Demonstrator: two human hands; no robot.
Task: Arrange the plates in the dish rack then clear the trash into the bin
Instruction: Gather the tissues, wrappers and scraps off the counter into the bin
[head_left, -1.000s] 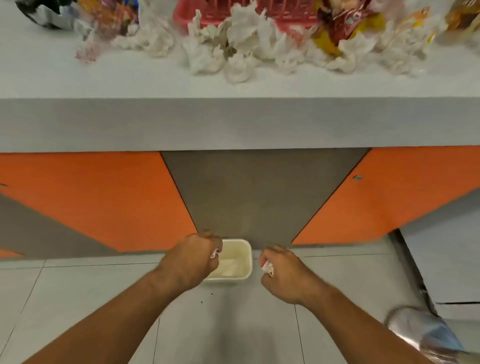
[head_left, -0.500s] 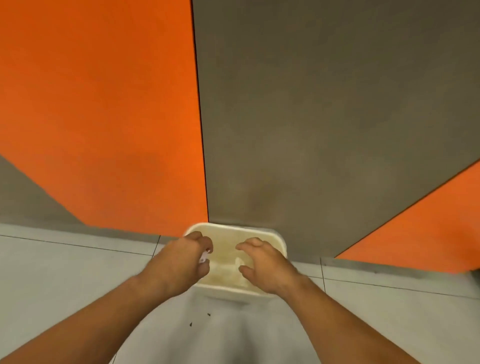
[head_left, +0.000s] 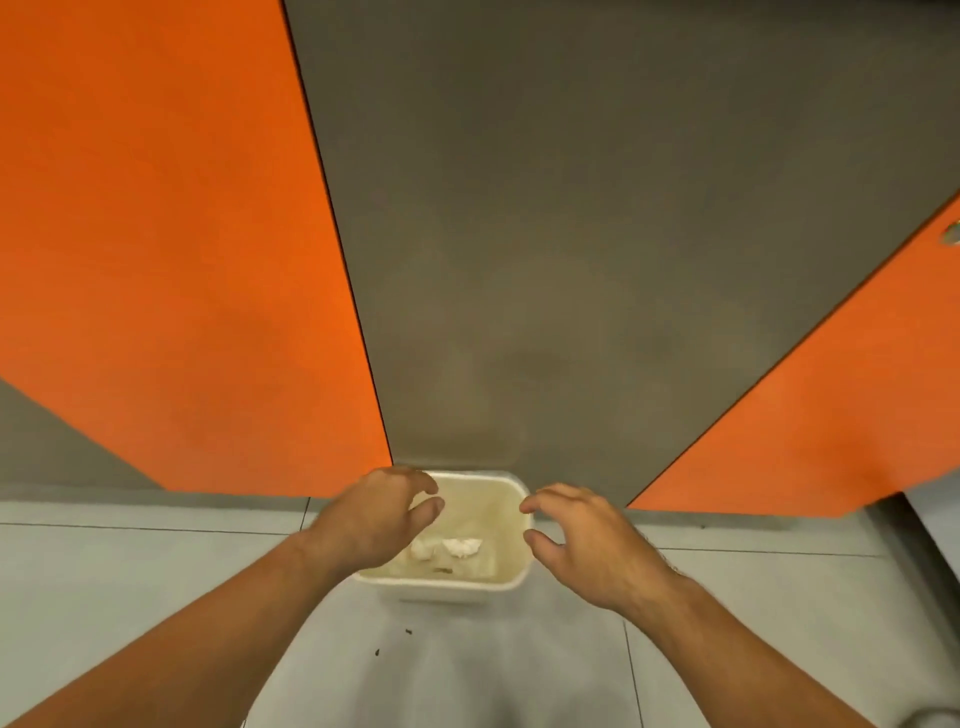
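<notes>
A small cream bin (head_left: 511, 579) stands on the floor against the cabinet front. Two crumpled white tissues (head_left: 460, 546) lie at its bottom. My left hand (head_left: 374, 519) hovers over the bin's left rim with relaxed fingers and holds nothing. My right hand (head_left: 582, 540) hangs just right of the bin, fingers spread and loosely bent, also empty. The plates, the dish rack and the counter are out of view.
Orange cabinet panels (head_left: 171, 249) and a grey panel (head_left: 545, 234) rise right behind the bin. The floor is pale grey tile (head_left: 130, 582) with a few dark specks (head_left: 392, 642) in front of the bin.
Both hands held white tissue scraps over the bin; now they have let go and the tissues lie inside. My right hand moved off to the bin's right. My head tilted down, losing the counter.
</notes>
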